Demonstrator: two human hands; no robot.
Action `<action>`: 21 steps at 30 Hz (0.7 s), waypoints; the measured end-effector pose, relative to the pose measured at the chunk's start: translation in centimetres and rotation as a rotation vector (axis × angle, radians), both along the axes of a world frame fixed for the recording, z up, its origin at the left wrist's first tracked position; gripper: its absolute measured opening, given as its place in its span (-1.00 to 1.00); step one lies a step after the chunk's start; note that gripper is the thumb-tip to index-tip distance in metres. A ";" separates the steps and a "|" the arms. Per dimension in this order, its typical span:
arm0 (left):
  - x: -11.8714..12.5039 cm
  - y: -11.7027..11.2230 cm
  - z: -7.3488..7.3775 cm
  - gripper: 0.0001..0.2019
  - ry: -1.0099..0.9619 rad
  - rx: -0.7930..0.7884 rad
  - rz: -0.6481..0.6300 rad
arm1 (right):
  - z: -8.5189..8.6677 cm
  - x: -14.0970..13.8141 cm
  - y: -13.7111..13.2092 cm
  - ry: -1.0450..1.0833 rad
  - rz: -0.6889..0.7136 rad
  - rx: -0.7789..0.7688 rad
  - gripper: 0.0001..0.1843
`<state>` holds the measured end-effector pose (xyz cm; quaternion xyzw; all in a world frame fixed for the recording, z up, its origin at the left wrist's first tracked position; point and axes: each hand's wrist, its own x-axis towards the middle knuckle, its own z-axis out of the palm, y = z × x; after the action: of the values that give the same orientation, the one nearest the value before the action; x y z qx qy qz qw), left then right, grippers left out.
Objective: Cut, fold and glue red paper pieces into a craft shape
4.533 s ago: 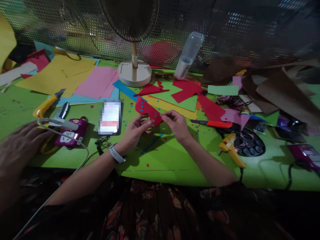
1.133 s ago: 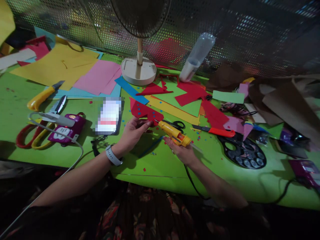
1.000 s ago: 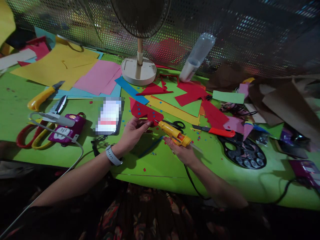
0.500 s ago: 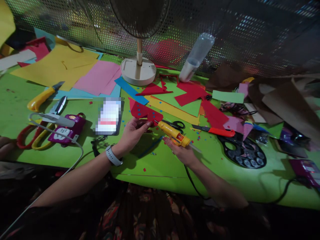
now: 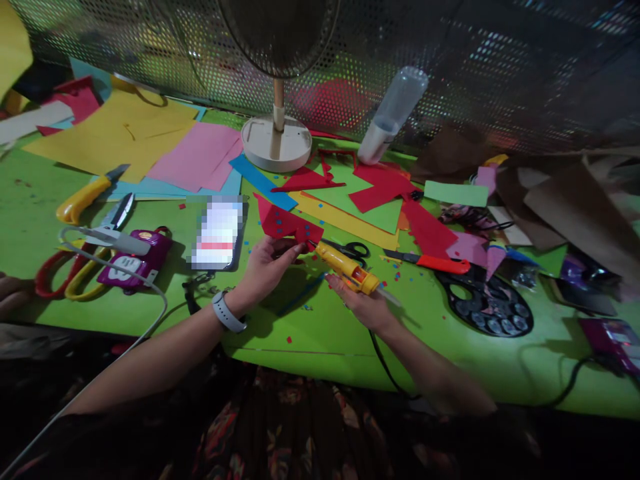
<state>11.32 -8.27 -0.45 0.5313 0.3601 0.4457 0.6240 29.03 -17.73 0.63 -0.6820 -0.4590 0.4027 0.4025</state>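
My left hand (image 5: 270, 265), with a pale watch band on its wrist, is closed on a red paper piece (image 5: 283, 222) dotted with small blue bits. In my right hand (image 5: 357, 300) is a yellow hot glue gun (image 5: 345, 267), fingers wrapped round its grip. The gun's nozzle meets the near right part of the red paper, close to my left fingertips; whether it touches cannot be made out. A clear glue stick (image 5: 389, 295) sticks out of the gun's back end. Black-handled scissors (image 5: 357, 250) lie just behind the gun.
A phone (image 5: 219, 233), a purple power strip (image 5: 135, 260), large scissors (image 5: 75, 277) and a yellow cutter (image 5: 85, 198) lie left. A fan base (image 5: 277, 143) and a tilted bottle (image 5: 393, 117) stand behind. Right are an orange cutter (image 5: 440, 264) and black palette (image 5: 487, 307). Another person's hand (image 5: 14, 293) rests far left.
The red paper in my left hand has shifted and tilted slightly to the left. My right hand and the glue gun have hardly moved.
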 end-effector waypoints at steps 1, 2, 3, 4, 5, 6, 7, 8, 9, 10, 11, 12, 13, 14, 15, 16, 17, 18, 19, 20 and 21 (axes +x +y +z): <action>0.0 0.0 0.1 -0.70 0.014 0.022 0.013 | 0.1 -0.1 0.1 0.021 0.018 0.005 -0.65; 0.1 0.0 0.1 -0.72 0.030 0.042 0.024 | 0.2 -0.1 0.1 0.027 0.038 0.015 -0.68; 0.1 0.0 0.2 -0.73 0.043 0.057 0.033 | 0.3 0.0 0.1 0.005 0.060 0.035 -0.71; 0.1 -0.1 0.3 -0.74 0.054 0.066 0.041 | 0.5 0.1 0.1 -0.050 0.083 0.065 -0.74; 0.1 -0.1 0.3 -0.73 0.057 0.072 0.045 | 0.7 0.3 0.0 -0.132 0.110 0.100 -0.74; 0.1 -0.1 0.4 -0.72 0.052 0.076 0.046 | 1.0 0.6 -0.2 -0.227 0.134 0.135 -0.74; 0.0 -0.1 0.4 -0.70 0.038 0.082 0.053 | 1.3 1.0 -0.3 -0.323 0.161 0.173 -0.74; 0.0 -0.1 0.5 -0.68 0.022 0.085 0.062 | 1.5 1.5 -0.6 -0.416 0.192 0.209 -0.77; -0.1 0.0 0.6 -0.67 0.007 0.085 0.069 | 1.7 2.1 -0.9 -0.504 0.218 0.240 -0.82; -0.1 0.0 0.7 -0.67 -0.008 0.085 0.078 | 1.8 2.8 -1.3 -0.587 0.232 0.260 -0.85; -0.2 0.1 0.7 -0.67 -0.021 0.082 0.092 | 1.8 3.6 -1.8 -0.667 0.235 0.265 -0.86; -0.3 0.2 0.8 -0.67 -0.036 0.076 0.110 | 1.7 4.6 -2.5 -0.743 0.220 0.254 -0.84; -0.3 0.4 0.8 -0.67 -0.053 0.064 0.127 | 1.5 5.6 -3.3 -0.806 0.189 0.231 -0.80; -0.4 0.5 0.9 -0.67 -0.075 0.048 0.145 | 1.1 6.7 -4.3 -0.856 0.141 0.196 -0.76; -0.4 0.7 0.9 -0.66 -0.098 0.026 0.162 | 0.6 7.8 -5.4 -0.890 0.078 0.165 -0.71; -0.5 0.9 0.9 -0.66 -0.120 -0.004 0.173 | 0.0 9.1 -6.6 -0.911 0.004 0.129 -0.66; -0.5 1.1 0.9 -0.67 -0.139 -0.039 0.179 | -0.6 10.3 -7.9 -0.927 -0.080 0.089 -0.62; -0.5 1.2 0.9 -0.68 -0.155 -0.073 0.183 | -1.3 11.5 -9.2 -0.937 -0.161 0.053 -0.56; -0.5 1.4 0.9 -0.70 -0.171 -0.104 0.191 | -1.9 12.6 -10.4 -0.949 -0.222 0.004 -0.50; -0.5 1.5 1.0 -0.71 -0.186 -0.129 0.202 | -2.5 13.7 -11.5 -0.954 -0.266 -0.031 -0.43; -0.5 1.6 1.0 -0.71 -0.198 -0.148 0.211 | -3.0 14.6 -12.5 -0.947 -0.298 -0.052 -0.38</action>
<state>10.84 -6.68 0.54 0.3966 0.3824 0.5312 0.6437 43.63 -30.27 -2.35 -0.8581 -0.4786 -0.0018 0.1858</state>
